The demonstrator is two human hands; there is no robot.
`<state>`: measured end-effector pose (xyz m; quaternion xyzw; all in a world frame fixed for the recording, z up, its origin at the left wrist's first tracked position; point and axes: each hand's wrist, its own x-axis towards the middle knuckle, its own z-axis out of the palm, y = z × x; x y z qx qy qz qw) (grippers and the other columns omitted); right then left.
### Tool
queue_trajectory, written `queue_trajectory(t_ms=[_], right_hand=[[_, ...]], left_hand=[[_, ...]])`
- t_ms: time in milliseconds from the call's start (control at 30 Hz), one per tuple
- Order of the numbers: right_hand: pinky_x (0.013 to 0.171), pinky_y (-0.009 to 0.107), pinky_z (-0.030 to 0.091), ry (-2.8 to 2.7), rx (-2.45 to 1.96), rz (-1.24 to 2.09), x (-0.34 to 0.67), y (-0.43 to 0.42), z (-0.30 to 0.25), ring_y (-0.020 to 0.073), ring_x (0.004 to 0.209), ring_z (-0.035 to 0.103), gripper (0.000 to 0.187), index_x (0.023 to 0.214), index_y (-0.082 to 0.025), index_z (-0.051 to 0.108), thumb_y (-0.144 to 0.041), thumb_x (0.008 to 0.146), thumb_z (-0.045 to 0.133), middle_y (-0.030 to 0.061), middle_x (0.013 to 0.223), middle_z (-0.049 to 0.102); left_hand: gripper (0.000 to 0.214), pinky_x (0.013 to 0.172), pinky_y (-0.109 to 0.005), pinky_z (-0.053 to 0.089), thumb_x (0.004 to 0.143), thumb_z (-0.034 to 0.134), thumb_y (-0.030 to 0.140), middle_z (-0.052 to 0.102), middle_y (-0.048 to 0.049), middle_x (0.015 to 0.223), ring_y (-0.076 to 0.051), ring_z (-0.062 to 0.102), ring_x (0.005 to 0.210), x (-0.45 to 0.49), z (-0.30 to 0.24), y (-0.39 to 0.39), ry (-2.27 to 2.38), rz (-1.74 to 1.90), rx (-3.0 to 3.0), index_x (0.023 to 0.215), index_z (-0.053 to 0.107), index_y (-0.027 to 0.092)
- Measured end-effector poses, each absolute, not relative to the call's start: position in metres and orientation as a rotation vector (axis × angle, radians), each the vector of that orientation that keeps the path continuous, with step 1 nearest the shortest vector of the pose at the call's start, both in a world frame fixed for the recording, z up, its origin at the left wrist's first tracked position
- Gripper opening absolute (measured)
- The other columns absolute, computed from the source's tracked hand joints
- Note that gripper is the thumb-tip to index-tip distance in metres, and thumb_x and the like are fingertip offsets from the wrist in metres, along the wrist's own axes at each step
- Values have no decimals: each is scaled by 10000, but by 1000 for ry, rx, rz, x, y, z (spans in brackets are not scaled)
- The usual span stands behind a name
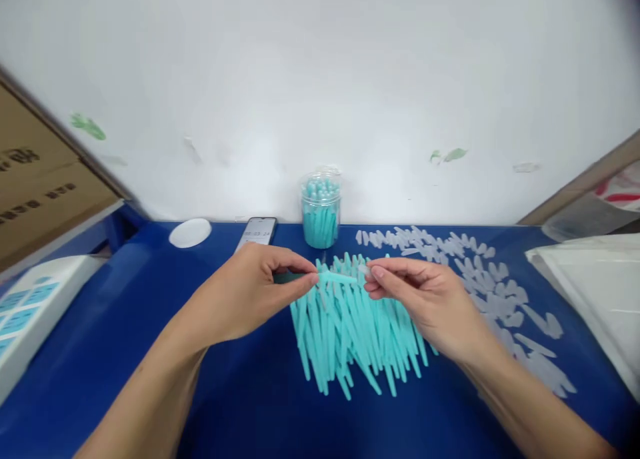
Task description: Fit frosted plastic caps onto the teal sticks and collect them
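Your left hand (250, 295) pinches a teal stick (341, 278) between thumb and fingertips, and your right hand (425, 299) grips a small translucent piece (363, 270) the same way. The stick points across toward that piece, above the pile — whether the two touch is too blurred to tell. Your left fingers hide part of the stick, and your right fingers cover most of the piece.

Below your hands lies a pile of teal sticks (360, 332), its upper part partly masked by them. To the right, loose translucent pieces (495, 302) spread over the blue table (240, 405); your right forearm cuts across some of them. Just behind the pile, a clear jar (303, 212) stands upright, packed with more teal sticks.

Beyond your left hand lies a phone (260, 231), its lower end hidden by that hand; its screen seems to read 00:03:24, though the digits are faint. Left of it is a round white lid (190, 233). At the far left, a white container (75, 272) with blue patches is cut off by the frame, as is a cardboard box (45, 172) — its dark printing is illegible.
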<state>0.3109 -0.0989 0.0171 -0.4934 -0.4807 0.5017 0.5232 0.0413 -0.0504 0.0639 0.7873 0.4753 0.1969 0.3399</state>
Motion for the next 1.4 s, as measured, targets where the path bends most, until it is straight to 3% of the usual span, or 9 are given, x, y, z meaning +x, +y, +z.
queue_trajectory(t_ms=[367,600,867,1233,1400], right_hand=[[712,228,682,-1025,-1185,1331,308,-106,0,146,738,781,207,1009,-248,879,-423,899,856,49,830,825],[697,227,686,-1048,-1212,1340,309,-108,-2,154,720,792,189,992,-257,883,-406,877,878,47,810,826],[698,211,685,-1058,-1205,1356,311,-106,0,141,721,788,137,980,-281,886,-387,895,865,37,808,828],[675,184,665,-1123,-1254,1422,305,-111,3,137,701,777,192,1018,-292,892,-308,829,912,23,785,822],[648,226,681,-1156,-1231,1345,303,-112,1,164,676,781,178,985,-281,881,-312,813,915,23,768,816]], left_hand=[[228,621,-247,545,1004,678,450,801,-6,916,-193,733,817,50,41,-61,1264,603,2189,1078,842,309],[201,533,-270,550,978,663,412,769,2,787,-198,702,652,62,35,-61,1192,651,2152,935,845,339],[215,497,-279,543,954,703,460,814,-14,882,-232,746,714,48,30,-58,1270,686,2199,1068,867,380],[257,426,-265,431,1015,615,371,740,26,718,-133,600,501,84,28,-73,1148,689,2201,866,819,325],[205,471,-264,492,1011,659,398,799,26,847,-147,674,599,85,26,-76,1177,691,2186,1114,830,356]])
